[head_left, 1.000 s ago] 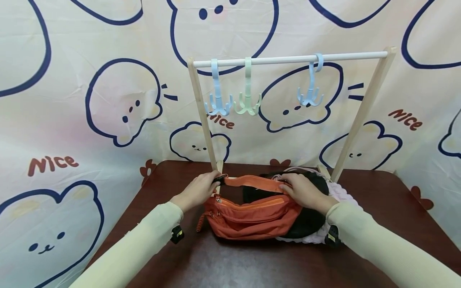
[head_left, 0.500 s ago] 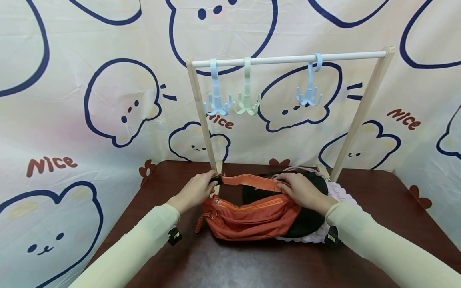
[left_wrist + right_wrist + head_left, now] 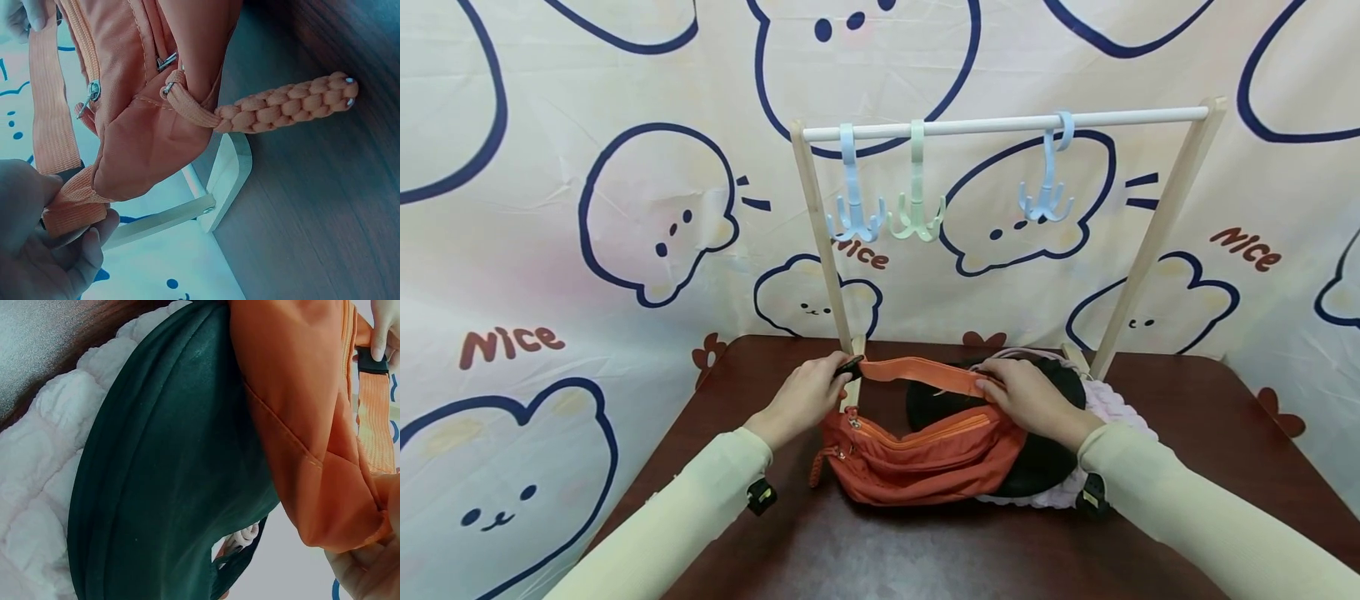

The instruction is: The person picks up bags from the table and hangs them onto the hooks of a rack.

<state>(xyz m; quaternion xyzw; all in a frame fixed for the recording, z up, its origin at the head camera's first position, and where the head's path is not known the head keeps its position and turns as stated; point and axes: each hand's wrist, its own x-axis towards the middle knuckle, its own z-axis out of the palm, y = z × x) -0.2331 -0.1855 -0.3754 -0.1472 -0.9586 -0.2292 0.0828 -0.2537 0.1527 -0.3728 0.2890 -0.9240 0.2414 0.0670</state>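
Note:
An orange waist bag [image 3: 917, 467] stands on the table, its zippered top facing up. My left hand [image 3: 805, 393] pinches the black buckle [image 3: 372, 361] where the orange strap [image 3: 917, 372] meets the bag's left end. At the other end, my right hand [image 3: 1033, 402] grips the strap by the bag's right corner; its fingertips are partly hidden in the head view. A braided zipper pull [image 3: 287, 105] dangles from the bag's left side. Behind and right of the orange bag lie a dark bag [image 3: 156, 462], greenish in the right wrist view, and a pale puffy quilted bag [image 3: 40, 456].
A wooden rack with a white bar [image 3: 985, 125] rises at the back of the brown table [image 3: 887, 554]. From the bar hang a blue hook [image 3: 853, 212], a green hook [image 3: 916, 212] and another blue hook [image 3: 1047, 196]. Behind is a patterned cloth backdrop [image 3: 655, 350].
My left hand has shifted slightly left and up with the buckle, and the strap sits a little higher above the bag. The right hand stays nearly still.

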